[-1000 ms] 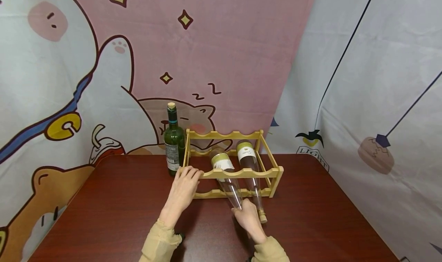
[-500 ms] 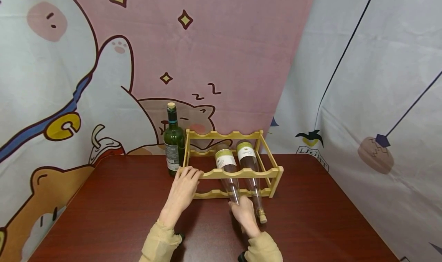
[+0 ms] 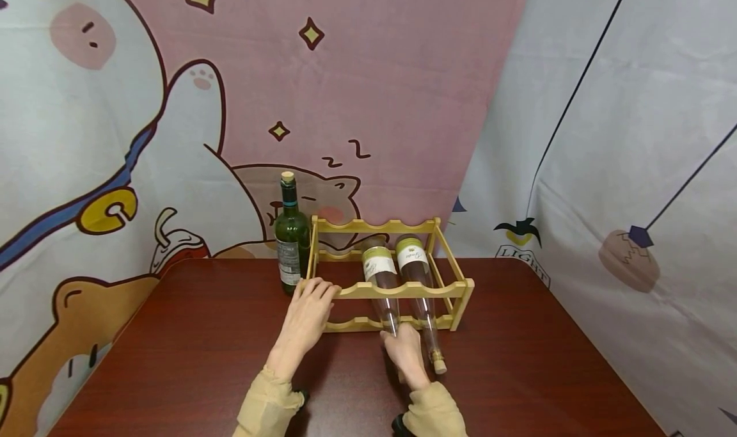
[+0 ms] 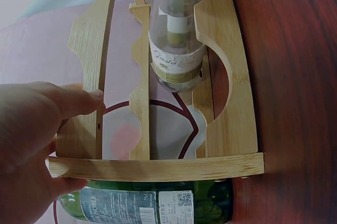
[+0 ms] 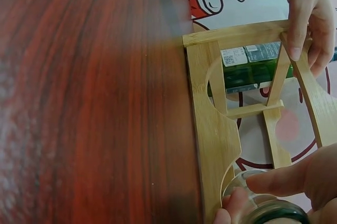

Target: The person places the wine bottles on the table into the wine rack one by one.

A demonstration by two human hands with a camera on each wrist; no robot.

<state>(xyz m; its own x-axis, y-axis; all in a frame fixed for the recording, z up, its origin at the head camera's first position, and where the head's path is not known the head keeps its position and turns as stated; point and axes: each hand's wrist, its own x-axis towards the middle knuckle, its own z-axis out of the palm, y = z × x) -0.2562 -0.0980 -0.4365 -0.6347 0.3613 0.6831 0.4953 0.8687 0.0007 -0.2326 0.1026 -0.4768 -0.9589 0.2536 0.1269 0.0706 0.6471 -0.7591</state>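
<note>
A small wooden wine rack (image 3: 348,292) stands on the table. My left hand (image 3: 308,312) grips its upper front left corner; in the left wrist view, the thumb (image 4: 79,103) rests against the top rail. My right hand (image 3: 407,354) holds the neck end of a clear wine bottle (image 3: 380,265) with a white and gold label. This bottle lies in the rack's lower row, base to the back, neck toward me. The hand hides its mouth. To its right lies a second clear wine bottle (image 3: 413,258), its corked neck sticking out in front.
A corked green wine bottle (image 3: 292,235) stands upright against the rack's left side. The dark red wooden table (image 3: 190,354) extends to both sides and in front. A cartoon-printed cloth (image 3: 403,104) hangs behind the table.
My right hand has shifted slightly left and forward, pushing the held wine bottle deeper. That bottle now lies straighter, more in line with its neighbour. My left hand keeps its place on the rack.
</note>
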